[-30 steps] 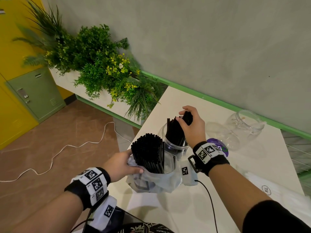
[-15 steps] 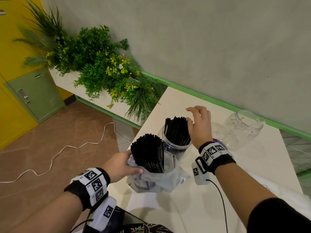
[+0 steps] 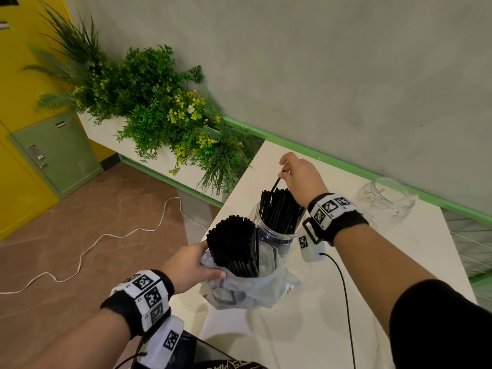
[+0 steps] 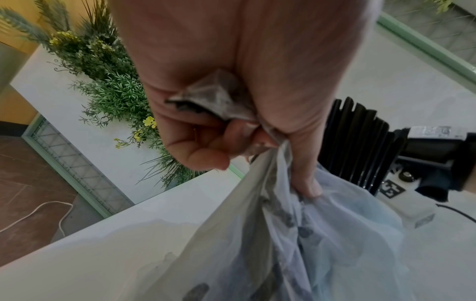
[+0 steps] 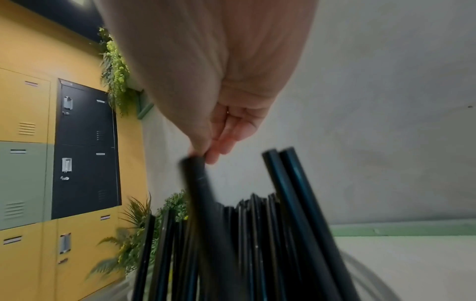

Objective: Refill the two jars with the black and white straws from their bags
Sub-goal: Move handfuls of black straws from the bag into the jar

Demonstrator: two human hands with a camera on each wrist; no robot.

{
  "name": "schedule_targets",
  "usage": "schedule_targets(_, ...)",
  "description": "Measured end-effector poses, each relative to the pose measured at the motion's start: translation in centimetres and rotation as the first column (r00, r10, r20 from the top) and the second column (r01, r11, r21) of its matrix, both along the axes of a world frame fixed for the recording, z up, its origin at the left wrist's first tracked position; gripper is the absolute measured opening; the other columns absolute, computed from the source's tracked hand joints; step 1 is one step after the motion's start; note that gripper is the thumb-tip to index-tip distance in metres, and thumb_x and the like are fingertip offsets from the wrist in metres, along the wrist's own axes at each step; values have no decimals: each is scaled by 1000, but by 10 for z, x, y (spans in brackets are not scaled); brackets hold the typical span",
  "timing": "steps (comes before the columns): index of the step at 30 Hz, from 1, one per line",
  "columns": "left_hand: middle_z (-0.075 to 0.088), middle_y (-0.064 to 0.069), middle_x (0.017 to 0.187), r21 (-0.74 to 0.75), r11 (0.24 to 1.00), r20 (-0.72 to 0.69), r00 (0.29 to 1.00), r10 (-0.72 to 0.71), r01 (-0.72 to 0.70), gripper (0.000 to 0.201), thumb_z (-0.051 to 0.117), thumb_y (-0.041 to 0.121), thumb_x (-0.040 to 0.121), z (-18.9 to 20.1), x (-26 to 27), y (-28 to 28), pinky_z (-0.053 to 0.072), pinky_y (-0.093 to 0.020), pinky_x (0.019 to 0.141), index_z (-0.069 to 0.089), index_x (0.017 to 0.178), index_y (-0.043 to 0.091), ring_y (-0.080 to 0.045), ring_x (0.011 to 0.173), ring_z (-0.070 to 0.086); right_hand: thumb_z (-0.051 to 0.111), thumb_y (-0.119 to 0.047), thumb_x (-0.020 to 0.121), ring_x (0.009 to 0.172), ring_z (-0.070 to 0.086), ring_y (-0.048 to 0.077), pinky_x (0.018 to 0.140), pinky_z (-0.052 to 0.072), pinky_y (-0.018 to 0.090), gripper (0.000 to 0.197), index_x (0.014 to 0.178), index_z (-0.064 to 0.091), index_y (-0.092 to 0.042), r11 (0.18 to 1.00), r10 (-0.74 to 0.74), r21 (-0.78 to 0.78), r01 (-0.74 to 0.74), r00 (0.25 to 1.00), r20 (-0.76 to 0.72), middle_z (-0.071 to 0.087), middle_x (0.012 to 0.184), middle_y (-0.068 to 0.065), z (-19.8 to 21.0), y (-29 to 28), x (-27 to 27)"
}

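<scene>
There, one black straw (image 3: 275, 183) stood tilted above the rest, its long axis running steeply up and slightly away from the jar (image 3: 275, 235), with its lower end among the black straws in the jar (image 3: 281, 211) and its top caught in the grip of the right hand (image 3: 300, 179). That hand's thumb and fingertips (image 5: 221, 150) pinched the very tip of the straw, so the straw lay directly below the grip, pointing down into the jar mouth. The jar stood on the desk (image 3: 306, 328), touching the plastic bag (image 3: 250, 288) on its near side. From the bag a dense bundle of black straws (image 3: 231, 246) stood nearly upright, just beside the jar. The left hand (image 3: 190, 267) clutched the bag's gathered rim, plastic bunched in its curled fingers (image 4: 206, 156), steadying it. The right hand seemed plainly the nearer to the jar, and a straight lowering along the straw's own axis looked to be what would seat it. A second, empty jar (image 3: 386, 198) lay farther off to the right by the wall, and no white straws showed clearly in any view.
</scene>
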State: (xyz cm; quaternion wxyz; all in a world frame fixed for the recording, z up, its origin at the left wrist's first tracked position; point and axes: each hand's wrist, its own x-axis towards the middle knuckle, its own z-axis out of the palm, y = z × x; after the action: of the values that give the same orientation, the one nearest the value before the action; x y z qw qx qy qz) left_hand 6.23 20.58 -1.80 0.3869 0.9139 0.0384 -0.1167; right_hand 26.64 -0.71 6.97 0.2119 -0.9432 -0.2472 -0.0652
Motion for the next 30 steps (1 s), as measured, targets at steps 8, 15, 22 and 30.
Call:
schedule_targets(8,62,6,122,-39,999,-7,1000,-2,1,68,76,44,74,2,1,3,46,-25,85,48,132,24,-11,108,57,43,-43,95,115,46,27,96,39,40,38,119,57,-17,998,63,-3,-64,975,212,56,125,3,-11,-16,-39)
schedule_targets(15,64,7,119,-75,997,-27,1000,15,-17,77,75,57,64,-2,2,10,48,-31,90,51,129,24,-10,107,58,63,-39,86,86,50,22,73,47,35,27,101,65,-16,981,184,-115,-158,942,280,55,98,2,-56,-53,-87)
schedule_targets(22,63,8,121,-76,997,-13,1000,2,-3,75,77,52,66,1,4,7,48,-31,90,49,131,27,-10,109,58,67,-7,87,70,50,13,71,41,20,16,102,66,-7,980,-33,199,-2,985,170,55,86,0,-30,-57,-43)
schedule_targets(30,64,6,120,-62,998,-6,1000,2,-2,71,77,45,72,-2,3,8,49,-34,90,48,133,26,-12,107,59,53,-13,96,115,46,31,105,37,41,31,127,53,-9,973,-119,208,98,989,90,46,126,14,-39,-51,-23)
